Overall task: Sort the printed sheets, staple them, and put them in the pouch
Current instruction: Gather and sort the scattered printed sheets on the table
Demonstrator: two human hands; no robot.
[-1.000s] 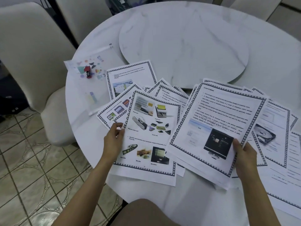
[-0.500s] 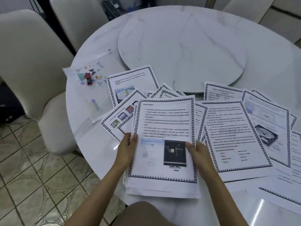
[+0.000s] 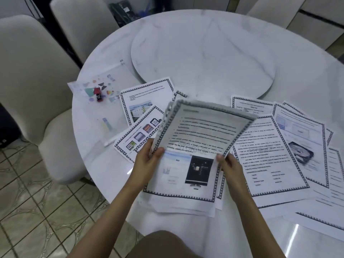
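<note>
A stack of printed sheets [image 3: 195, 138] with dark patterned borders is lifted off the table in front of me, its top edge tilted up and blurred. My left hand [image 3: 147, 161] grips the stack's left edge and my right hand [image 3: 229, 164] grips its right edge. More printed sheets [image 3: 264, 161] lie spread flat to the right, and others [image 3: 147, 101] to the left. A clear pouch [image 3: 109, 101] with coloured shapes lies at the table's left, and a small red and black stapler [image 3: 98, 94] rests on it.
The round white marble table [image 3: 242, 86] has a raised turntable [image 3: 202, 49] in its middle. Beige chairs [image 3: 33, 94] stand to the left and behind. Tiled floor [image 3: 37, 211] shows at lower left. My knee [image 3: 163, 244] is at the bottom edge.
The right hand carried its sheets left onto the left pile. Both hands now hold the joined stack at its sides and have raised its far end off the table.
</note>
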